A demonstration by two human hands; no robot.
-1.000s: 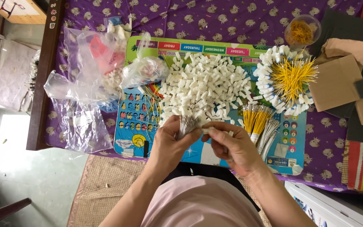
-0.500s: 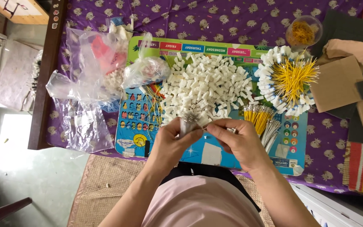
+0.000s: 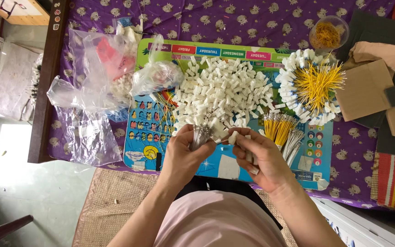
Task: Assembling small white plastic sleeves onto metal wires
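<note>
My left hand (image 3: 183,155) grips a bundle of thin silvery wires (image 3: 200,135), tips fanned upward. My right hand (image 3: 261,158) pinches a small white plastic piece (image 3: 232,137) close to the wire tips, with more white pieces tucked in its palm. Both hands hover over a colourful board (image 3: 148,137) just below a large heap of white plastic pieces (image 3: 225,93). To the right of my right hand lie loose yellow and silver wires (image 3: 280,130).
A ring of white pieces with yellow wires (image 3: 314,87) sits at the board's right. A clear cup of orange bits (image 3: 328,33) stands behind it. Clear plastic bags (image 3: 92,91) lie left, cardboard and dark sheets (image 3: 371,87) right. The table's wooden edge (image 3: 46,91) runs along the left.
The hands have stayed in place over the board's near edge; the right hand's fingers have shifted slightly against the wire tips held by the left hand.
</note>
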